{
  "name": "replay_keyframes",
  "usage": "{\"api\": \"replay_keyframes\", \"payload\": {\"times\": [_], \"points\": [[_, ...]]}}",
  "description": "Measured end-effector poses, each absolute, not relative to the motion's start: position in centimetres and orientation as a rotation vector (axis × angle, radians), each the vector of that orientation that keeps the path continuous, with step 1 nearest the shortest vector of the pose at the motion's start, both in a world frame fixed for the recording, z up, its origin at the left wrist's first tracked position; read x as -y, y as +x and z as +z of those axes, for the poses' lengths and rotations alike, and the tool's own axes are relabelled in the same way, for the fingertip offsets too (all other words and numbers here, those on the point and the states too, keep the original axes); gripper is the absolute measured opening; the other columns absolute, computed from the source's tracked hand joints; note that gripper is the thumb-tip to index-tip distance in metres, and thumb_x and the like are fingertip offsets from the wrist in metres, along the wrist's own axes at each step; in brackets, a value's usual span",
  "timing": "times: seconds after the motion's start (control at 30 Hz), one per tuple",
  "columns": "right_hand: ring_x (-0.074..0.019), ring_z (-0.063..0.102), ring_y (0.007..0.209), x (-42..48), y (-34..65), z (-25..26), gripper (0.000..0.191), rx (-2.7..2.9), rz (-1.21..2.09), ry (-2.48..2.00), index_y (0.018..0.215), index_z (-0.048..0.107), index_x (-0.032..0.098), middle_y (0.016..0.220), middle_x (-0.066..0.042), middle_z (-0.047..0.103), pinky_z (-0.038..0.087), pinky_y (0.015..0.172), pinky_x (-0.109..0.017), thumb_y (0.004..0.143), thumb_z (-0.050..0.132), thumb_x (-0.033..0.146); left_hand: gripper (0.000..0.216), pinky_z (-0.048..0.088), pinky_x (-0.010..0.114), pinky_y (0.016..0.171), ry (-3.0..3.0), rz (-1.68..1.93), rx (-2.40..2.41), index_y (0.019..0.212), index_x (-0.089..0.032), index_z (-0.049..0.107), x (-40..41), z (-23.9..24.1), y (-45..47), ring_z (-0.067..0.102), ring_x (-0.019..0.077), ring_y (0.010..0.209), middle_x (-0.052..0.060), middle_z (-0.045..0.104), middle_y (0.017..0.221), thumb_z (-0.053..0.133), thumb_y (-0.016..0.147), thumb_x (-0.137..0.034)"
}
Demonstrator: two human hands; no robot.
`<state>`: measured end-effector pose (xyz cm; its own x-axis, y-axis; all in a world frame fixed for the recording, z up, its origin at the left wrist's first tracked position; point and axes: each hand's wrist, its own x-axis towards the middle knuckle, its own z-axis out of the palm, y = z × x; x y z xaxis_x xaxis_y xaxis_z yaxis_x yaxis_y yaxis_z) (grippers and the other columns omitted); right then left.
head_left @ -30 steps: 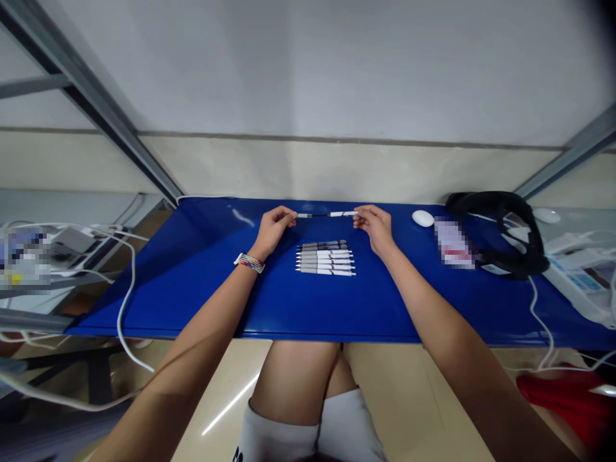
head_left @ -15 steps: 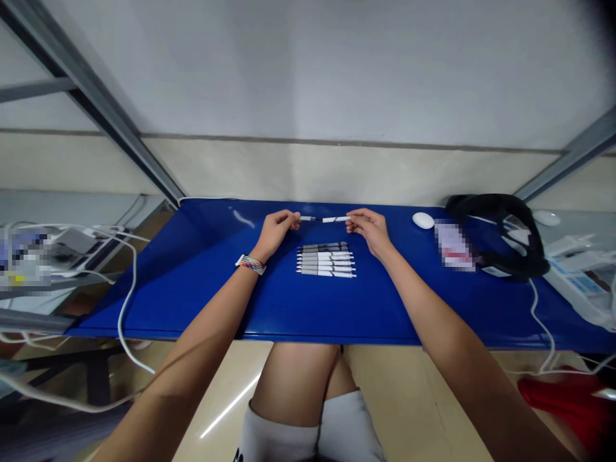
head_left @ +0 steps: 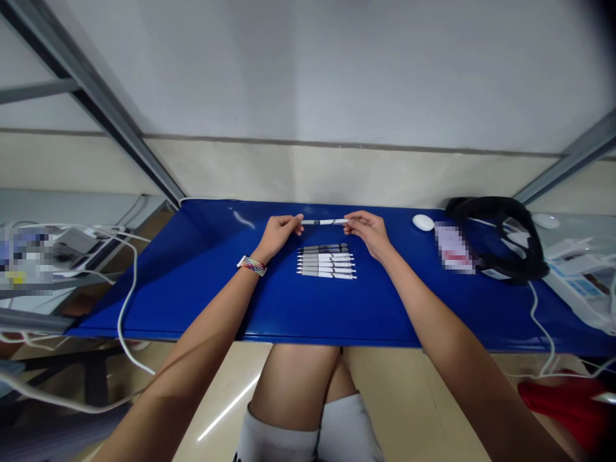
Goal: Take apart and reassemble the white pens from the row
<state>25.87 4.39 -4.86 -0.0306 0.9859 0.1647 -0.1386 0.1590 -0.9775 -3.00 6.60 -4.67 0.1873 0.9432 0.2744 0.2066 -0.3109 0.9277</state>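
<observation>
I have the near edge of the glossy blue flat table [head_left: 187,295] along six o'clock, a broad blue strip lying between it and the row of slim white, grey and dark pens [head_left: 326,262] at my clock's centre, tips toward nine. At ten o'clock my left hand [head_left: 283,233] pinches the grey end of a slim white-and-grey pen [head_left: 327,222]; at two my right hand [head_left: 368,231] pinches its white end. The pen spans twelve, level, near the back edge. I have wide blue room toward nine; toward three, the smooth white oval object [head_left: 423,222] and black padded ring-shaped band [head_left: 527,266] narrow it. The cream wall [head_left: 308,170] stands beyond twelve.
</observation>
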Motion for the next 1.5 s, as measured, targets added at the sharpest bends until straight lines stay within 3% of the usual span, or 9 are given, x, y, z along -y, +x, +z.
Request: {"api": "replay_keyframes", "payload": {"times": [0.27,0.5,0.63,0.77,0.93,1.07,1.23,1.37,1.5], "points": [[-0.0195,0.076,0.080,-4.2,25.5,-4.7,0.028,1.275,1.122,-0.923,0.092,0.084,0.023,0.080,-0.004,0.080,0.063,0.084,-0.037,0.072,0.095,0.040,0.072,0.039,0.032,0.058,1.707,1.121,-1.202,0.050,-0.020,0.065,-6.3,-4.2,-2.9,0.052,0.0141,0.047,0.005,0.062,0.050,0.059,0.098,-0.073],[-0.0208,0.076,0.077,-3.7,25.5,-4.2,0.033,1.333,1.094,-0.978,0.096,0.086,0.022,0.083,-0.007,0.082,0.061,0.071,-0.035,0.073,0.094,0.045,0.077,0.043,0.031,0.063,1.680,1.154,-1.201,0.041,-0.022,0.050,-6.4,-4.3,-2.9,0.063,0.0186,0.056,0.003,0.049,0.041,0.058,0.099,-0.073],[-0.0205,0.076,0.075,-3.4,25.4,-4.0,0.036,1.353,1.096,-0.992,0.097,0.086,0.021,0.086,-0.008,0.083,0.061,0.071,-0.035,0.073,0.093,0.048,0.075,0.038,0.032,0.058,1.688,1.164,-1.206,0.043,-0.022,0.051,-6.4,-4.3,-2.9,0.054,0.0159,0.050,0.003,0.050,0.043,0.060,0.097,-0.074],[-0.0195,0.074,0.073,-3.4,25.3,-4.1,0.037,1.328,1.122,-0.992,0.096,0.086,0.021,0.085,-0.008,0.083,0.061,0.070,-0.035,0.073,0.093,0.049,0.066,0.037,0.032,0.058,1.715,1.171,-1.179,0.054,-0.020,0.062,-6.4,-4.2,-3.0,0.050,0.0144,0.052,0.003,0.060,0.054,0.064,0.096,-0.070],[-0.0168,0.072,0.070,-3.9,25.4,-4.5,0.036,1.232,1.163,-1.006,0.096,0.086,0.021,0.084,-0.007,0.082,0.060,0.069,-0.033,0.072,0.094,0.047,0.032,0.044,0.030,0.066,1.697,1.174,-1.056,0.092,-0.020,0.077,-6.4,-4.3,-2.9,0.059,0.0162,0.064,0.002,0.068,0.069,0.081,0.088,-0.051],[-0.0172,0.071,0.072,-4.0,25.3,-4.5,0.037,1.179,1.199,-1.008,0.095,0.085,0.021,0.084,-0.007,0.082,0.060,0.071,-0.033,0.070,0.096,0.046,0.033,0.052,0.032,0.076,1.602,1.212,-0.969,0.099,-0.018,0.077,-6.4,-4.3,-2.9,0.066,0.0173,0.072,0.003,0.069,0.074,0.072,0.095,-0.050],[-0.0172,0.071,0.072,-3.9,25.2,-4.5,0.037,1.171,1.215,-1.003,0.095,0.085,0.021,0.085,-0.007,0.082,0.060,0.072,-0.034,0.070,0.095,0.046,0.042,0.054,0.033,0.084,1.589,1.212,-0.922,0.119,-0.019,0.074,-6.4,-4.3,-2.9,0.071,0.0184,0.082,0.005,0.076,0.091,0.086,0.083,-0.038],[-0.0164,0.071,0.072,-3.8,25.2,-4.4,0.034,1.173,1.226,-0.994,0.095,0.085,0.020,0.085,-0.007,0.082,0.059,0.072,-0.033,0.072,0.095,0.044,0.037,0.054,0.034,0.084,1.565,1.194,-0.939,0.115,-0.016,0.075,-6.5,-4.4,-2.9,0.070,0.0177,0.079,0.007,0.076,0.085,0.068,0.099,-0.048],[-0.0167,0.070,0.071,-3.8,25.1,-4.4,0.036,1.159,1.225,-1.007,0.095,0.085,0.020,0.084,-0.007,0.081,0.058,0.072,-0.033,0.070,0.095,0.044,0.047,0.056,0.035,0.093,1.654,1.232,-0.903,0.125,-0.018,0.071,-6.7,-4.8,-3.1,0.073,0.0191,0.094,0.008,0.078,0.108,0.086,0.082,-0.030]]}}
